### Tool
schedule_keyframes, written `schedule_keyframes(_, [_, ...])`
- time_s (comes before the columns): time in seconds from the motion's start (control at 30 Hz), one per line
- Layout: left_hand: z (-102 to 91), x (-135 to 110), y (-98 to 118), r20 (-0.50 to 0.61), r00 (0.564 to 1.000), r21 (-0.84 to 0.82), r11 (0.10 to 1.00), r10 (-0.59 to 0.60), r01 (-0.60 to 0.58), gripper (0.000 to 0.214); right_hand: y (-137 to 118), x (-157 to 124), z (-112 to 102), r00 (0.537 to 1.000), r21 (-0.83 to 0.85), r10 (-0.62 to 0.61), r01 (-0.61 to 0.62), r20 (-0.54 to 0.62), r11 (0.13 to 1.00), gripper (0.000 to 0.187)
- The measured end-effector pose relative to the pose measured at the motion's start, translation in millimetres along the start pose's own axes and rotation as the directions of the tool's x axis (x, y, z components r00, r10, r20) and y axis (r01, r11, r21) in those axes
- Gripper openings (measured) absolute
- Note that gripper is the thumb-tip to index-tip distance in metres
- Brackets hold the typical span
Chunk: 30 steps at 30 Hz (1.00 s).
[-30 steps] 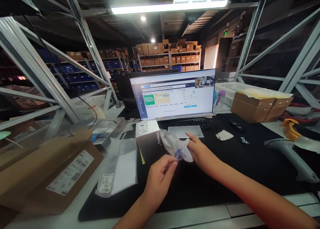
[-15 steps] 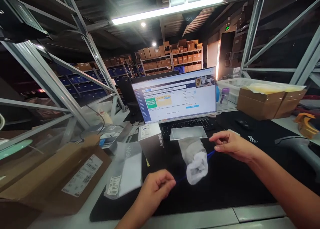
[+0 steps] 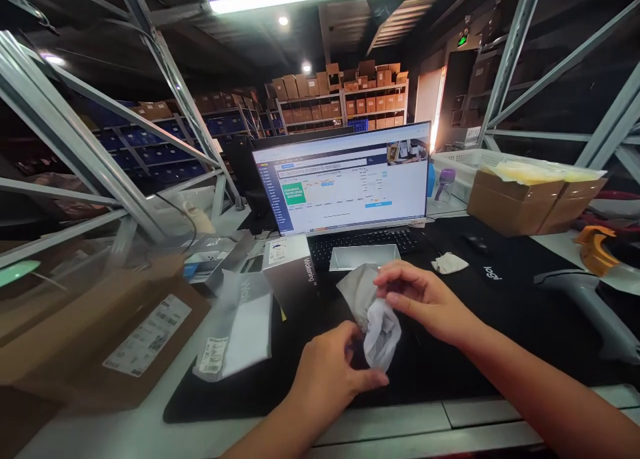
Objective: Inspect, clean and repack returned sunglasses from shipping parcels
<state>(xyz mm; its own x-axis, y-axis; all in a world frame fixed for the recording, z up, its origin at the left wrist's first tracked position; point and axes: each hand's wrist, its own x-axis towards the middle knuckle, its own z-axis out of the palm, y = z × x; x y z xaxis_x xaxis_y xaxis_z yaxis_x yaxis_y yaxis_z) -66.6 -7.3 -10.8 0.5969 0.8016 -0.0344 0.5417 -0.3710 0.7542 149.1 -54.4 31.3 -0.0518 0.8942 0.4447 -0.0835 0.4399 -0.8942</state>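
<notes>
A grey drawstring pouch [image 3: 359, 292] lies on the black desk mat, its gathered neck towards me and a white, crumpled plastic-like lining [image 3: 383, 339] bulging out of the mouth. My left hand [image 3: 333, 369] is at the left of the mouth, thumb and forefinger spread wide around its near side. Over the pouch's right side, my right hand [image 3: 425, 302] has loosely curved fingers, with thumb and fingertips apart at its edge. Whether those fingertips press on the cloth is hard to tell. Behind the pouch sits an open silvery box [image 3: 365, 257].
A dark box with a white top [image 3: 287, 251] and a clear-bagged white item [image 3: 255, 325] are on the left, beside a labelled carton [image 3: 145, 339]. A monitor [image 3: 340, 185] and keyboard stand behind. Rightward are a small cloth piece [image 3: 450, 263], a mouse [image 3: 474, 243] and a scanner [image 3: 590, 305].
Both hands have let go of the blue drawstring ends and moved inward to the pouch. The pouch neck looks more gathered. The view has shifted slightly.
</notes>
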Motion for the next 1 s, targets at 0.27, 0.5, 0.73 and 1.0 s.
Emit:
schedule_keyframes(0.27, [4.9, 9, 1, -0.030, 0.999, -0.392, 0.919, 0.041, -0.049, 0.042, -11, 12, -13, 0.990, -0.236, 0.030, 0.003, 0.137, 0.972, 0.028])
schedule_keyframes(0.5, [-9.8, 6, 1, -0.010, 0.999, -0.679, 0.734, -0.035, 0.019, 0.049, 6, 15, -29, 0.918, -0.519, 0.334, -0.183, 0.213, 0.835, 0.046])
schedule_keyframes(0.73, [4.4, -6, -8, 0.032, 0.983, -0.532, 0.836, 0.180, -0.136, 0.051, 1, 20, -5, 0.882, -0.609, 0.403, -0.184, 0.243, 0.772, 0.035])
schedule_keyframes(1.0, [11.9, -23, -14, 0.024, 0.962, -0.384, 0.892, 0.270, -0.241, 0.046, -1, 8, 8, 0.881, -0.720, 0.446, -0.206, 0.158, 0.662, 0.035])
